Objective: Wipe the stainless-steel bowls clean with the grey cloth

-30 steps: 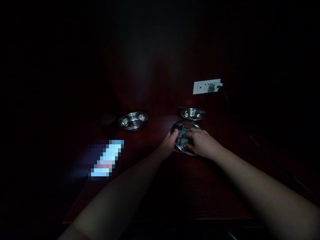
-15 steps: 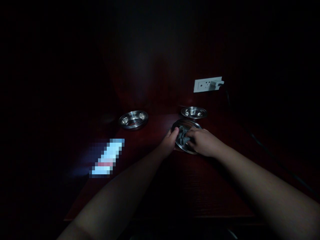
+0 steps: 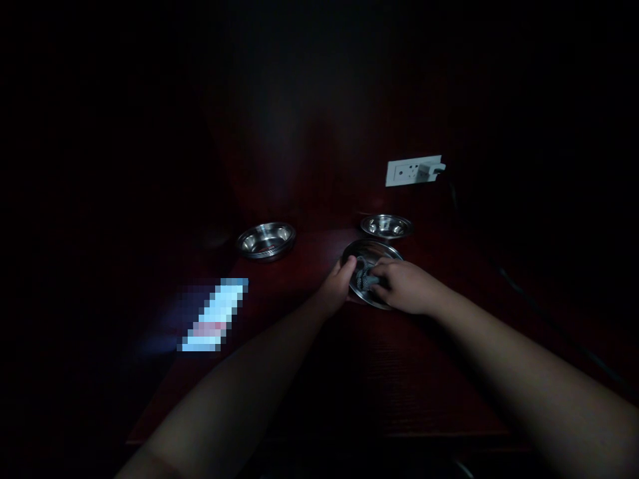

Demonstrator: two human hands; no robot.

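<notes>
In dim light a shallow steel dish [image 3: 379, 251] sits tilted on a dark red wooden table [image 3: 389, 372]. My left hand [image 3: 338, 284] grips the dish's left rim, thumb over the edge. My right hand [image 3: 405, 286] is closed on a grey patterned cloth [image 3: 366, 278] pressed into the dish's inside. Both forearms reach in from the bottom of the view.
Two more steel bowls stand on the table: one [image 3: 265, 240] to the left, one [image 3: 386, 226] just behind the held dish. A white wall socket [image 3: 413, 171] with a plug and dark cable is at the back right. A bright blurred rectangle [image 3: 214, 315] lies at the left.
My right hand has slid the cloth slightly within the dish, bunching it smaller. The left hand and the dish stay where they were.
</notes>
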